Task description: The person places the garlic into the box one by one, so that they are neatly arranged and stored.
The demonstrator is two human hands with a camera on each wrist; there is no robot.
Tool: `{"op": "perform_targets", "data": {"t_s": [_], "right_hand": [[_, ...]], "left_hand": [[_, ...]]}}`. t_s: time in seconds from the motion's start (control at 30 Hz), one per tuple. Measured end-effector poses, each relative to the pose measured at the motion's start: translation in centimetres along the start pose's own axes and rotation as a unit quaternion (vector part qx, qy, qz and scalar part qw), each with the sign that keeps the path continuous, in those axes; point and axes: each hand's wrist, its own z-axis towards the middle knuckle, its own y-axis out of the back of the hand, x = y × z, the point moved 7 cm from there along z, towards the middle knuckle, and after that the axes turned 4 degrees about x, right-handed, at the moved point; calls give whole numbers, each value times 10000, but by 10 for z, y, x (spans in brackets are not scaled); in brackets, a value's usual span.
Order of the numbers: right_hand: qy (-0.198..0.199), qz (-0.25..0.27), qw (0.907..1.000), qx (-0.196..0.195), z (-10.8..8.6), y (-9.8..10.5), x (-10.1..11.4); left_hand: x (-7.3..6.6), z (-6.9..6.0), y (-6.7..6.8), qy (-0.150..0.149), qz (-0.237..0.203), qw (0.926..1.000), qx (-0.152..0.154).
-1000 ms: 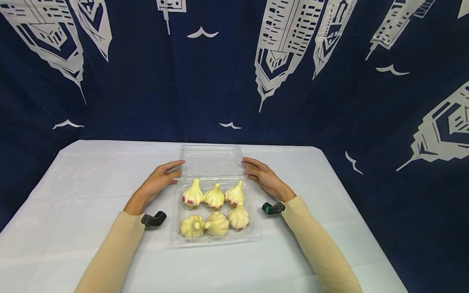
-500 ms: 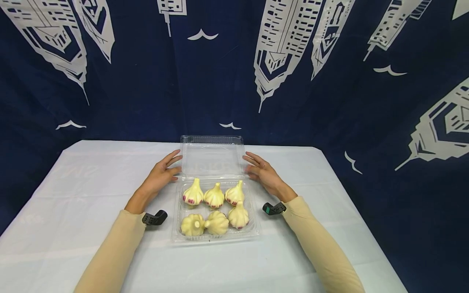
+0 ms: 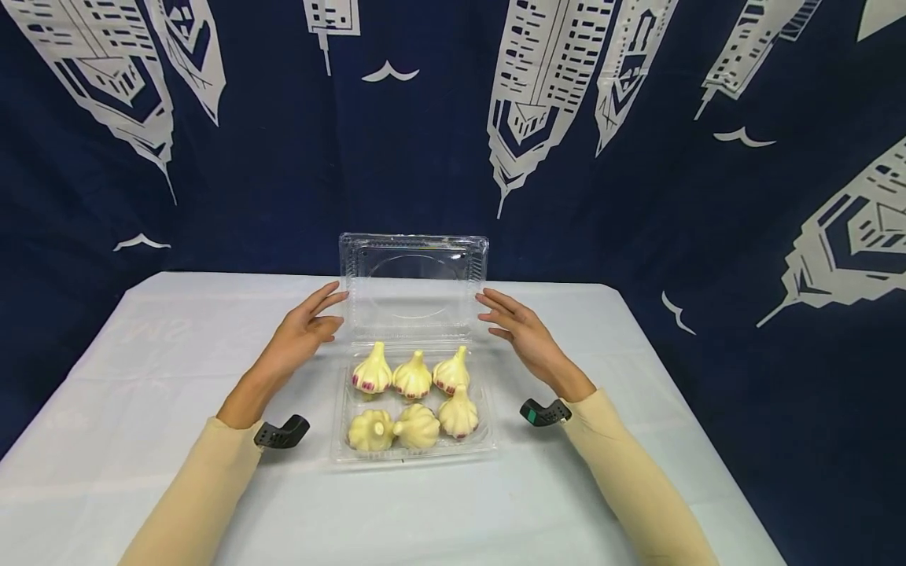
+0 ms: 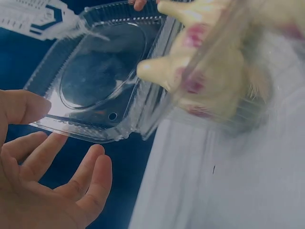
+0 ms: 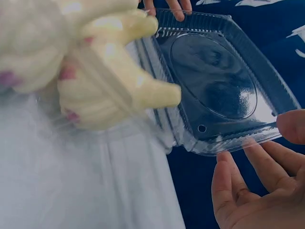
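Note:
A clear plastic clamshell box (image 3: 414,456) on the table holds several pale garlic bulbs (image 3: 415,427), some with purple marks. Its hinged lid (image 3: 414,287) stands raised at the back, tilted up from the table. At the lid's left edge, my left hand (image 3: 306,324) pinches the rim, thumb on one face and a finger behind, as the left wrist view shows. My right hand (image 3: 527,338) pinches the right edge the same way, its thumb (image 5: 291,126) over the rim. The other fingers of both hands are spread and fairly straight.
A white cloth covers the table (image 3: 177,377). Behind it hangs a dark blue curtain (image 3: 418,157) with white building prints, close to the raised lid. Black straps with camera mounts (image 3: 281,432) sit on both wrists.
The lid has swung up from lying back near the table to a steeper tilt. Both hands have risen with it at its sides. The garlic bulbs stay in the box.

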Motion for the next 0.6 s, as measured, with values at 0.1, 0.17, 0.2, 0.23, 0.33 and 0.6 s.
{"op": "perform_targets", "data": {"t_s": [0.1,0.17,0.2,0.23,0.33,0.6], "right_hand": [[116,-48,9999,-10,-9,-1,5],[158,-137,9998,-14,-15,-2,7],[171,-191,9997,-9,-19,-3,8],[194,-255,9995,-9,-22,-3,8],[174,-468,9987,-62,-32,-4,9],[63,-534,9985,-36,-56,-14,14]], "left_hand": [[-7,-10,0,-125,168,9998,60],[-11,-17,-1,-177,265,9995,72],[-13,-21,-1,-203,333,9992,58],[-15,-24,-2,-208,396,9990,41],[-19,-35,-2,-142,636,9979,-46],[-29,-59,-3,-230,797,9964,-200]]}}
